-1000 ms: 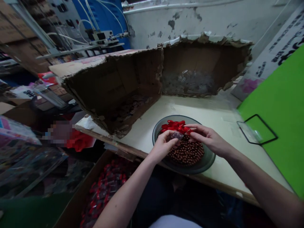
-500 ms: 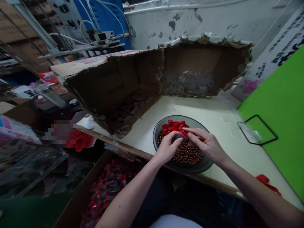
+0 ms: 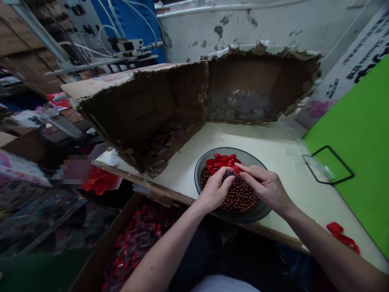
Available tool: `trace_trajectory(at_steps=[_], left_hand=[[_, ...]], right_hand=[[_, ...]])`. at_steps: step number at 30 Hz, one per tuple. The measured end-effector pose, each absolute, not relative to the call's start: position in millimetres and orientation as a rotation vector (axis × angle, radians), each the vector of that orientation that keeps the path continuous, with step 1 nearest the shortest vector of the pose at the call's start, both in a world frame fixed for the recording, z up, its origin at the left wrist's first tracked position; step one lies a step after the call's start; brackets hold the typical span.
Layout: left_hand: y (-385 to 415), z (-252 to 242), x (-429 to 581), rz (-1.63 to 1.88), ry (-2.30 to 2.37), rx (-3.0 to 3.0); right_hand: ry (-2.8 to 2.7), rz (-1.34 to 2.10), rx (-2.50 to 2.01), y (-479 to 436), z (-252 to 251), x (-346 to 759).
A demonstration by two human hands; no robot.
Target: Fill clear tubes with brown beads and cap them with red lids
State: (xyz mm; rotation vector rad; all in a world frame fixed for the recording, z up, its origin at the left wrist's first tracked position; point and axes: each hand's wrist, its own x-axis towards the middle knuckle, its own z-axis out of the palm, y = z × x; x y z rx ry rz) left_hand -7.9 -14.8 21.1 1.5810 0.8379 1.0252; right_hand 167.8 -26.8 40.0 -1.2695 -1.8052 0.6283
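A dark round bowl (image 3: pixel 203 162) sits near the table's front edge, holding several brown beads (image 3: pixel 240 196) and red caps (image 3: pixel 220 161). Both hands meet over the bowl. My left hand (image 3: pixel 215 190) pinches a small clear tube (image 3: pixel 228 173) filled with beads. My right hand (image 3: pixel 266 187) has its fingers closed on a red cap (image 3: pixel 236 169) at the tube's end. The tube is mostly hidden between the fingers.
Two torn cardboard boxes (image 3: pixel 152 113) stand behind the bowl. An open box of red-capped tubes (image 3: pixel 133 243) lies below the table at left. A green board (image 3: pixel 358 138) leans at right, with red caps (image 3: pixel 342 236) on the table near my right forearm.
The hands have drawn closer together over the bowl, the right hand bringing a red cap to the tube's end. The view shifted slightly, revealing red caps on the table at right.
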Motion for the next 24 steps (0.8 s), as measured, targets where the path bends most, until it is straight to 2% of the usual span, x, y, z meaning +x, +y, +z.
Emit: trace_trajectory(at_steps=[11,15,21,24], left_hand=[[-16,11,-1,0.990,0.780,1.355],[-12,11,3,0.978,0.743,1.147],[-14,15,7,0.812,0.723,1.068],[-18,13,8,0.699,0.656,1.090]], right_hand=[[-1.966,0.258,-1.322,-39,30,158],[-1.957,0.415,-1.323,-32,33,165],[-1.467,0.669,-1.278,-5,44,165],[-1.398,0.894,-1.139,6,50,155]])
